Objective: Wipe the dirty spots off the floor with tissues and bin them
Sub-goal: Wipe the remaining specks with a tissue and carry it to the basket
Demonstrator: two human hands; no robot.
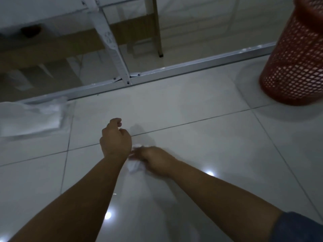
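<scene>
My right hand [153, 160] is blurred and pressed low on the glossy white tile floor [201, 140], closed on a crumpled white tissue [133, 165] that shows under its fingers. My left hand [115, 138] hovers just to the left of it, fingers curled in, and I cannot see anything in it. A faint smudge [138, 128] lies on the tile just beyond both hands. A red mesh bin [295, 63] stands on the floor at the far right.
A white tissue pack [33, 117] lies on the floor at the left. A white metal frame rail [157, 75] runs across the floor beyond the hands, with a slanted strut [111, 42] and a wooden leg [158, 32] behind it.
</scene>
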